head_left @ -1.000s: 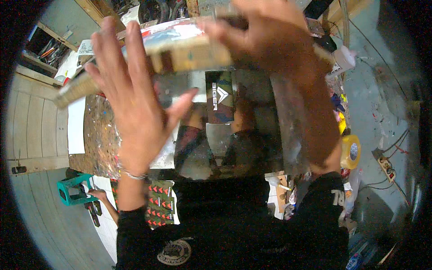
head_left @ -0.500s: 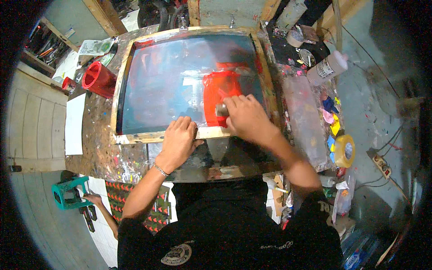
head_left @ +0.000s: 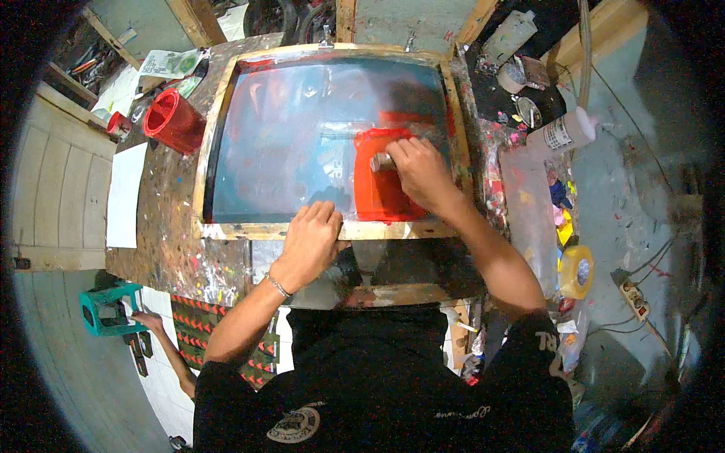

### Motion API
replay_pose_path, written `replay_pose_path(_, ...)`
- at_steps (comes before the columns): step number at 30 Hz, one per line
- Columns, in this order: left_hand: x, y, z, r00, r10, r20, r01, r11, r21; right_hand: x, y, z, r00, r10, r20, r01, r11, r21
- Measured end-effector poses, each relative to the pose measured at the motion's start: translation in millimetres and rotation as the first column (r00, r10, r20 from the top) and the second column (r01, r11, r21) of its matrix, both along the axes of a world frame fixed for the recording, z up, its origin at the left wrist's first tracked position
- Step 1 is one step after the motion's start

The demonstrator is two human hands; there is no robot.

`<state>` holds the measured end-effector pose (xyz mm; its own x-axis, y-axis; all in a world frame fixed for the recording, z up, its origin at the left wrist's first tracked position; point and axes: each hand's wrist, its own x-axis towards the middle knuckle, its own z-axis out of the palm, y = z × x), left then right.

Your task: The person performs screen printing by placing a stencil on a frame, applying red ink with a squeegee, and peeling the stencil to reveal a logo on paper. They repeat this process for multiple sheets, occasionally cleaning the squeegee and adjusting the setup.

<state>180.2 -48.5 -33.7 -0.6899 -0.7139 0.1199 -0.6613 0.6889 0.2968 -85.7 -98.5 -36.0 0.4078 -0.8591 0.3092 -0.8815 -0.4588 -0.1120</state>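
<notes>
A wood-framed printing screen [head_left: 260, 177] lies on the worktable, its mesh bluish grey with reddish smears. On the right half of the mesh is a wet patch of bright red ink [head_left: 374, 198]. My right hand [head_left: 424, 172] is closed round a squeegee [head_left: 383, 161] over that patch; only the squeegee's end shows, the rest being under my fingers. My left hand [head_left: 311, 235] grips the near wooden rail of the screen, fingers over the top and thumb low at the side. Pale lettering shows in the mesh left of the ink.
Left of the screen stand a red ink tub [head_left: 174, 124] and white paper [head_left: 127, 196]. A pale bottle [head_left: 563, 134] and a tape roll [head_left: 576, 272] sit at right. Two clamps [head_left: 326, 38] hold the far rail. Another person's limb [head_left: 170, 343] is near a green stool [head_left: 109, 309].
My right hand and the squeegee have moved away from me over the red patch. My left hand keeps its hold on the near rail. The whole view has shifted slightly.
</notes>
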Motion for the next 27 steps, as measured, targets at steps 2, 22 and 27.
replay_pose_path(2,3,2,-1,1.0,-0.006,-0.02,0.007,1.0,0.012,-5,-20,2,0.999,-0.018,0.042,0.016,0.999,0.05)
replay_pose_path(22,2,6,3,1.0,-0.003,-0.002,0.003,1.0,-0.004,20,82,6,1.0,0.006,-0.023,-0.005,0.999,0.051)
replay_pose_path(27,5,-7,42,0.989,0.026,-0.143,-0.014,0.996,0.089,18,90,46,0.999,-0.022,-0.039,0.017,0.992,-0.127)
